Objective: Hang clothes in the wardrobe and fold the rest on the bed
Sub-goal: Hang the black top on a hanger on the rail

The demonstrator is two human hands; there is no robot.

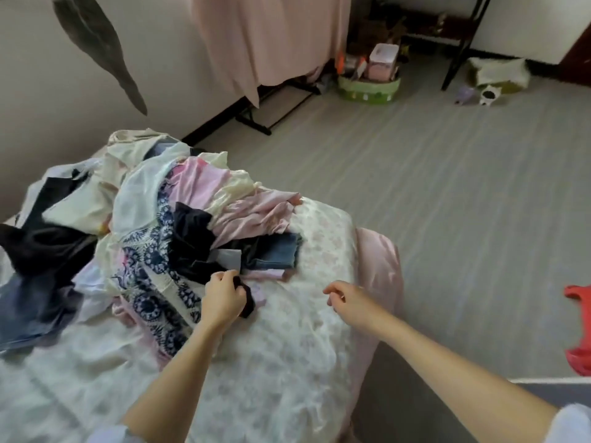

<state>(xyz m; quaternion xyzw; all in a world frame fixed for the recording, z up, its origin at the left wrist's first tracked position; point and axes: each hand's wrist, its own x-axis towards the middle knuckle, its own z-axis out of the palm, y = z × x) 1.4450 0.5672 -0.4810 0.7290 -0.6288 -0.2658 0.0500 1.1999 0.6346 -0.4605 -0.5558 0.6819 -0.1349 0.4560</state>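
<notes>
A heap of mixed clothes (pixel 150 212) covers the far left of the bed (pixel 287 362), with pink, cream, black and blue-patterned pieces and folded jeans (pixel 275 251). At the heap's near edge my left hand (pixel 224 298) grips a small black garment (pixel 246 298). My right hand (pixel 345 298) hovers over the floral bedsheet to the right, fingers loosely curled and holding nothing.
A pink curtain-covered clothes rack (pixel 268 43) stands by the far wall. A green basket (pixel 369 87) with boxes sits on the floor beside it. A dark garment (pixel 96 49) hangs at top left. Something red (pixel 579 330) lies at the right edge.
</notes>
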